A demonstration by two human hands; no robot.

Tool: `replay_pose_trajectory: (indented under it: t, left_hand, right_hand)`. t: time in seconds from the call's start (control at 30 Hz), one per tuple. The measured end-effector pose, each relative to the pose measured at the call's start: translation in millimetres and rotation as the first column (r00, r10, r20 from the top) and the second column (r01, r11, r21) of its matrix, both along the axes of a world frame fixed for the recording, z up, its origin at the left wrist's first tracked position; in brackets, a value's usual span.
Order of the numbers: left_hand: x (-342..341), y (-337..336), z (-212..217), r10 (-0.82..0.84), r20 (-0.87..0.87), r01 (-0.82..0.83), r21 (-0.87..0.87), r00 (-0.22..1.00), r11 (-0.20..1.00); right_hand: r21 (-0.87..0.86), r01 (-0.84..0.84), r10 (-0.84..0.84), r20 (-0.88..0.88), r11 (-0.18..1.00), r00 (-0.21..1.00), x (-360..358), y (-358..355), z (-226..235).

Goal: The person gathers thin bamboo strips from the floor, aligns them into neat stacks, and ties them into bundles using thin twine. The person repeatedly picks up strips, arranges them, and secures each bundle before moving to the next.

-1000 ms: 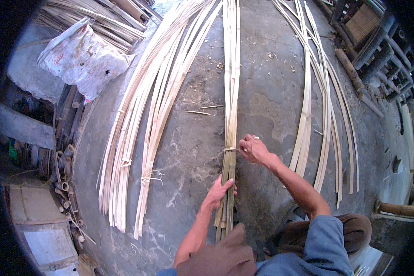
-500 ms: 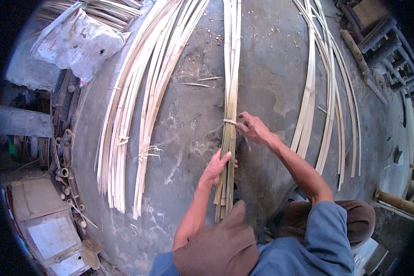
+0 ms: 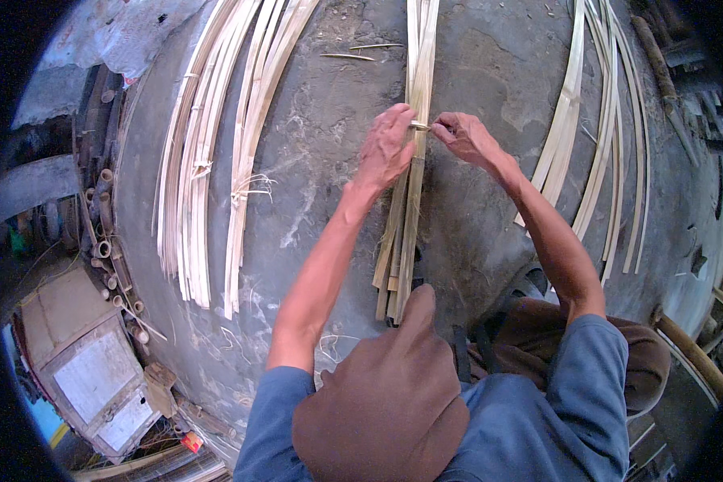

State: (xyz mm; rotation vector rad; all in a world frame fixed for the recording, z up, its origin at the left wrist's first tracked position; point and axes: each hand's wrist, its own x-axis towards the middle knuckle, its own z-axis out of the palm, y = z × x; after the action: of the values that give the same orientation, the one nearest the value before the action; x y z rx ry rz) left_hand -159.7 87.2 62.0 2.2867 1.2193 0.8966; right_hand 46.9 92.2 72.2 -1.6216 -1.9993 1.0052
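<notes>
A narrow bundle of long, flat bamboo strips (image 3: 414, 189) lies lengthwise on the floor in front of me. A thin binding strip (image 3: 420, 126) crosses it. My left hand (image 3: 387, 150) is at the bundle's left edge, its fingers closed at the left end of the binding strip and its thumb near the bundle. On the other side, my right hand (image 3: 467, 139) pinches the right end of that strip between thumb and bent fingers. The undersides of the left fingers are hidden. Below the hands, the bundle's near ends fan slightly apart.
Tied bamboo bundles (image 3: 245, 120) lie to the left, and looser strips (image 3: 566, 112) to the right. Bamboo tubes (image 3: 104, 249) and a worn box (image 3: 92, 377) line the left side. A pole (image 3: 691, 353) sits at lower right. My brown-clothed knee (image 3: 386, 394) is close to the bundle.
My left hand has moved up the bundle from below the tie to beside it. My right hand has closed from loosely bent fingers to a pinch on the binding strip. The view has shifted.
</notes>
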Motion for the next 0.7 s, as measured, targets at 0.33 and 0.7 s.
replay_pose_trajectory:
  t: [0.33, 0.7]
  left_hand:
    - [17.1, 24.3, -10.6, -0.114, -0.206, 0.115, -0.007, 0.972, 0.993]
    - [14.9, 8.7, -18.0, 0.060, 0.062, -0.063, 0.037, 0.996, 0.997]
  right_hand:
    - [0.023, -0.069, 0.070, -0.027, 0.997, 0.997, 4.2, 3.1, 10.5]
    - [-0.629, 0.000, -0.394, -0.487, 0.777, 0.779, 17.4, -1.0, -1.3]
